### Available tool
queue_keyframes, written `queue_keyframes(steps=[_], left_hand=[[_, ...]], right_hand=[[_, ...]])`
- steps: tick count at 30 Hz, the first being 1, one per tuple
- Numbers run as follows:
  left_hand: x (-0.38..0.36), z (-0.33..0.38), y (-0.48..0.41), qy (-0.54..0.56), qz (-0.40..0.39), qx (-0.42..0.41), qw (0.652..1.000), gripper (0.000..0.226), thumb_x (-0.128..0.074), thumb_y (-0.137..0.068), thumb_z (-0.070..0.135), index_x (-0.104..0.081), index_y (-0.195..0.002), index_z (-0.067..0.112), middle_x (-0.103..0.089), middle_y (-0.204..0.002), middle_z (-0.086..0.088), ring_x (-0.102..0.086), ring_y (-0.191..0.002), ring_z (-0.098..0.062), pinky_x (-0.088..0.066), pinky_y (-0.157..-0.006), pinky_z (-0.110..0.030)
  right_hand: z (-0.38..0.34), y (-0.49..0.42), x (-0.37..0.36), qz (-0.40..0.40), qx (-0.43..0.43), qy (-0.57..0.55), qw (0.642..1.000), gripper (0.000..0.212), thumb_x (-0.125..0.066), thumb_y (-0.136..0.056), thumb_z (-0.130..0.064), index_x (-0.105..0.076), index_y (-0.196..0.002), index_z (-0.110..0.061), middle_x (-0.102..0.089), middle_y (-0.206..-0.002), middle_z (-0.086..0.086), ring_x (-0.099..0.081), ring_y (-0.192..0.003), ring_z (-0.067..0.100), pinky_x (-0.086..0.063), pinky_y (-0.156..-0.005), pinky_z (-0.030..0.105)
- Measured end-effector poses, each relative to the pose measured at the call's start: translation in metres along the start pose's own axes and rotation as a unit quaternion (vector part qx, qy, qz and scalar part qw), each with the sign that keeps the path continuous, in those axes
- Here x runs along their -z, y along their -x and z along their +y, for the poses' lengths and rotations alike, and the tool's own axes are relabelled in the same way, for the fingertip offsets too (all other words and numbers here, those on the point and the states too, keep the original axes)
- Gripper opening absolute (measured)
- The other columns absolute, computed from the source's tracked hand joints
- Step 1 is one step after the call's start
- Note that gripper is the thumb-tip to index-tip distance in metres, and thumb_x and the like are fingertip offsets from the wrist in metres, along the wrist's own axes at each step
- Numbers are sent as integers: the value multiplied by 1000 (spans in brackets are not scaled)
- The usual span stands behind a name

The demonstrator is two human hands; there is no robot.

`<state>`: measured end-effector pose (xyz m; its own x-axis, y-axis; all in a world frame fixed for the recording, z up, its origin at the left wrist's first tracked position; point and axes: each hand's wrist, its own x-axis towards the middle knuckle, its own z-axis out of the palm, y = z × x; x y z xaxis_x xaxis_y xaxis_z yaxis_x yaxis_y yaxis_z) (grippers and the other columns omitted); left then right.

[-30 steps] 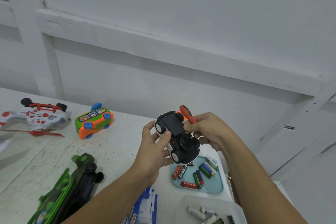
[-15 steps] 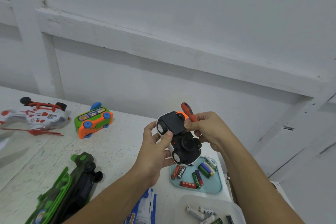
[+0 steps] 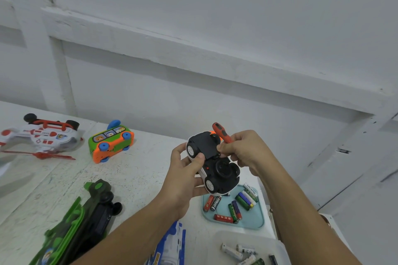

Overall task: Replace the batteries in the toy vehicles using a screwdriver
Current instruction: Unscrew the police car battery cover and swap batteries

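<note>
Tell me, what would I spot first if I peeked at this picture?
You'd spot the white toy car first, flipped wheels-up and held in the air in the middle by the left hand and right hand. The right hand also grips a red screwdriver that pokes up behind the car. Just below sits a teal tray of colourful batteries, and an orange and green toy bus is on the table to the left.

White wall [image 3: 215, 17], scuffed, perhaps wooden table [image 3: 140, 168]
</note>
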<state>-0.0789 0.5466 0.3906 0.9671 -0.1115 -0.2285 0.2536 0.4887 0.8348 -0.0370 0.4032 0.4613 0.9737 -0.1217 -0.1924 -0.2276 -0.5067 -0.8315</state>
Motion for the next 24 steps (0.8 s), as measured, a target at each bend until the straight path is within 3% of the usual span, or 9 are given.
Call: queue_keyframes(steps=[5, 10, 19, 24], left_hand=[[-1, 1, -1, -2, 2, 11, 1000, 28, -56, -98, 18, -47, -109, 42, -67, -113, -4, -73, -86, -33, -61, -66, -45], [-2, 1, -2, -13, 13, 31, 999, 31, -54, -99, 21, -42, -123, 37, -67, -115, -11, -72, -88, -37, -61, -67, -46], [-2, 4, -2, -21, 2, 45, 999, 32, -55, -99, 22, -43, -126, 34, -67, -115, -13, -74, -79, -35, -62, -67, -46], [-2, 4, -2, -35, -2, 43, 998, 37, -57, -98, 21, -41, -130, 31, -66, -118, -12, -74, -78, -33, -62, -67, -45]], right_hand=[[-3, -2, 1, -16, -12, 52, 998, 13, -75, -80, -10, -66, -73, -4, -67, -61, 6, -51, -51, 14, -31, -46, 22], [-6, -3, -1, -20, -11, 79, 997, 15, -78, -79, -13, -69, -80, -1, -64, -58, 3, -50, -51, 14, -30, -46, 23], [-5, -4, -2, -7, -9, 118, 993, 31, -77, -81, -19, -68, -92, 8, -53, -60, 6, -43, -50, 17, -32, -49, 26], [-2, -5, -4, -13, -1, 123, 992, 22, -77, -80, -19, -61, -82, -4, -55, -65, 7, -49, -56, 18, -38, -55, 28]])
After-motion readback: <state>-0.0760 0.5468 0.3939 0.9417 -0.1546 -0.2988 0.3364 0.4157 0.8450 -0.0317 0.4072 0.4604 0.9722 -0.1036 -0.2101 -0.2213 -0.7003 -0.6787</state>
